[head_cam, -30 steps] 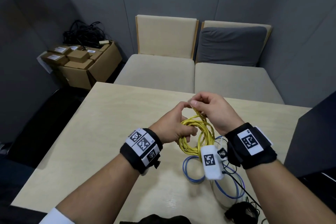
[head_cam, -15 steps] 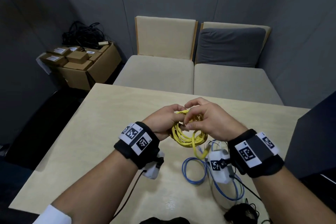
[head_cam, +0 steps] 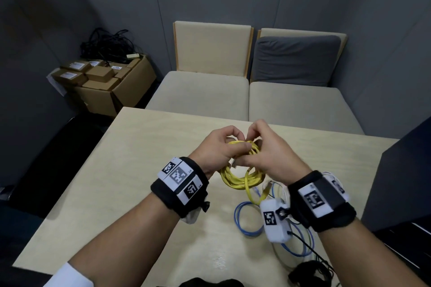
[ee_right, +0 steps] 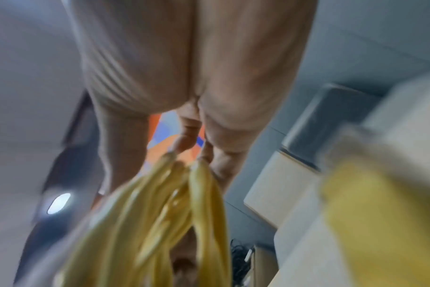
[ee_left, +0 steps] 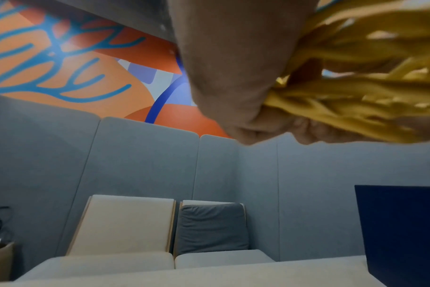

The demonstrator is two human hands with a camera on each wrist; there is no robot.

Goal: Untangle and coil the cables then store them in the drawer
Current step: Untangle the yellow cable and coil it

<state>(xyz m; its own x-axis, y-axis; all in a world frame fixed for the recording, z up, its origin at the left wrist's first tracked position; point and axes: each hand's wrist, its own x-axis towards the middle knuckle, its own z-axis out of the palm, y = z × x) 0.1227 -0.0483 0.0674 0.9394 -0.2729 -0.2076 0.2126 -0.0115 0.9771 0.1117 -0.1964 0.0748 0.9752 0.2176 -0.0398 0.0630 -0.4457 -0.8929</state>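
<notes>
A coiled yellow cable (head_cam: pixel 242 179) hangs above the light wooden table (head_cam: pixel 130 170), held by both hands. My left hand (head_cam: pixel 221 149) grips the coil's left side, fingers curled round its strands (ee_left: pixel 351 101). My right hand (head_cam: pixel 268 154) holds the right side and pinches strands near the top (ee_right: pixel 197 174). A loose yellow end with a plug (head_cam: pixel 264 194) dangles below the coil. On the table underneath lie a blue cable (head_cam: pixel 247 228) in loops, a white cable (head_cam: pixel 282 256) and a black cable bundle (head_cam: pixel 310 275) at the near right edge.
A dark cabinet (head_cam: pixel 405 193) stands right of the table. Two beige seats (head_cam: pixel 210 91) with a grey cushion (head_cam: pixel 296 60) are behind the table. Cardboard boxes (head_cam: pixel 105 84) with black cables on top sit at the back left.
Both hands have risen and moved closer together around the yellow coil. The right hand went from lifting a strand above the coil to pinching it at the top.
</notes>
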